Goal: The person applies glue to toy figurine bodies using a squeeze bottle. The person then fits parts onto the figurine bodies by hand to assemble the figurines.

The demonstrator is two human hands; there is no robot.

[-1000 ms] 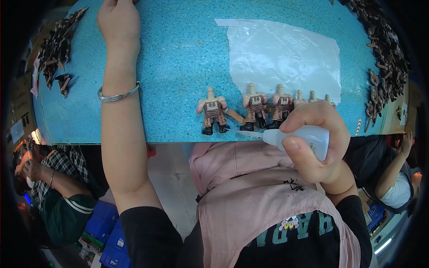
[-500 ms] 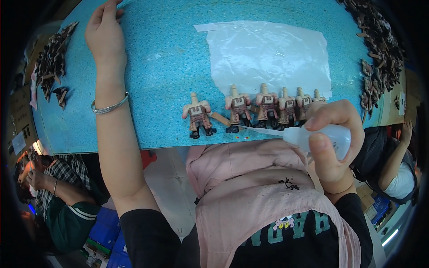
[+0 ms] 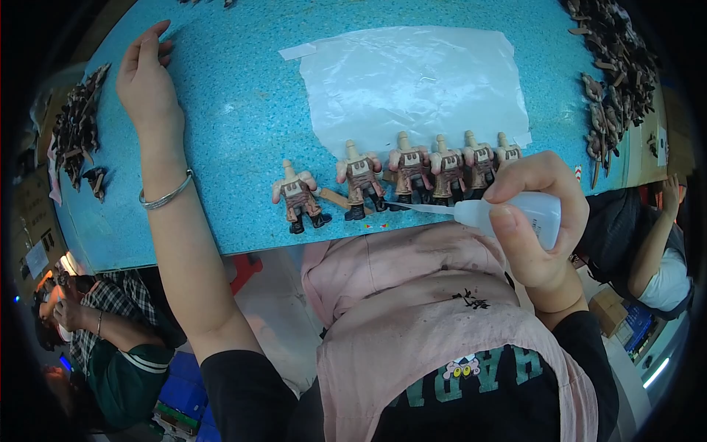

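Note:
My right hand [image 3: 545, 269] is wrapped round a white squeeze bottle [image 3: 546, 214] with a long thin nozzle [image 3: 427, 208]. The nozzle points left; its tip is by the boots between the second and third figurines from the left. Several headless figurines [image 3: 297, 195] with pale neck pegs, brown overalls and black boots form a row along the table's near edge. The leftmost one lies apart from the others, with a flat brown strip [image 3: 336, 197] to its right. At the far left, my left hand [image 3: 149, 81] is over the table, fingers loosely apart, nothing visible in it.
A whitish plastic sheet [image 3: 412, 81] lies on the blue table [image 3: 236, 118] beyond the row. Piles of brown and black parts cover the right end [image 3: 615, 74] and the left end [image 3: 76, 132]. Other people sit at both sides, one in a dark green top [image 3: 110, 376].
The head view has shifted and tilted slightly. My right hand has moved the nozzle tip rightward along the row, from the second figurine's boots toward the third. My left hand stays at the far left.

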